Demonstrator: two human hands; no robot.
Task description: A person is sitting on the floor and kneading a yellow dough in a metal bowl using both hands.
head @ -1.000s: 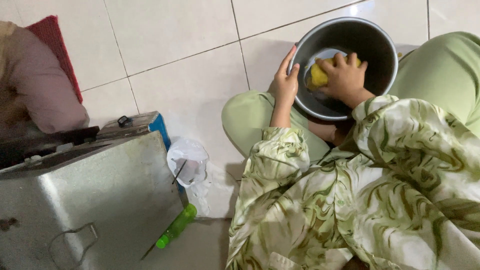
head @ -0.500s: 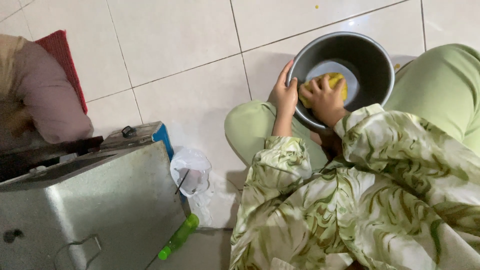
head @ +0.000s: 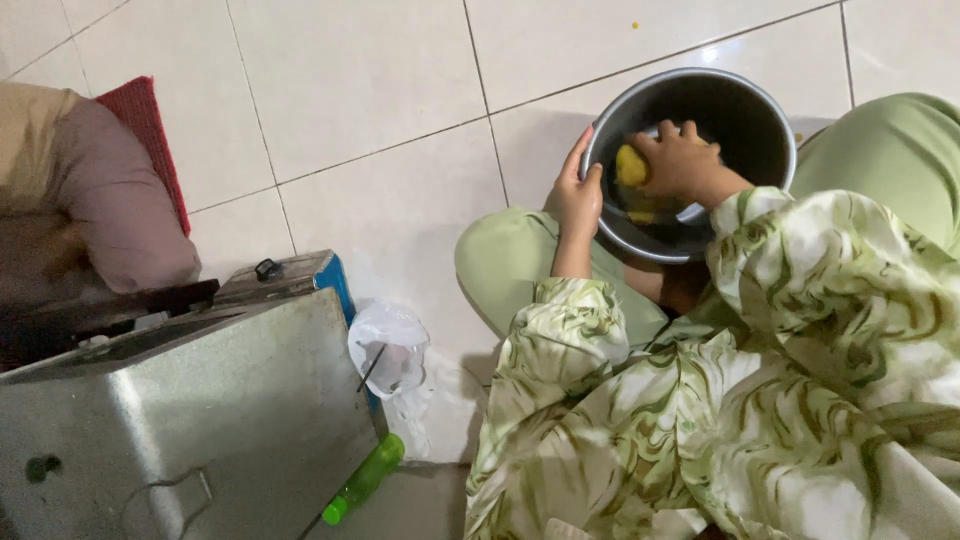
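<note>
Left hand (head: 578,190) is raised upright at the end of a bent forearm, palm turned inward, fingers together and pointing upward. Right hand (head: 682,162) reaches forward and down, knuckles up, fingers curled closed. Both arms wear loose sleeves, patterned green and white.

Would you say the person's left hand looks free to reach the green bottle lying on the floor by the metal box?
Probably not at once: the left hand grips the metal pot's rim. The green bottle lies unobstructed on the tiled floor, so once that grip is released, the way looks free.
</note>
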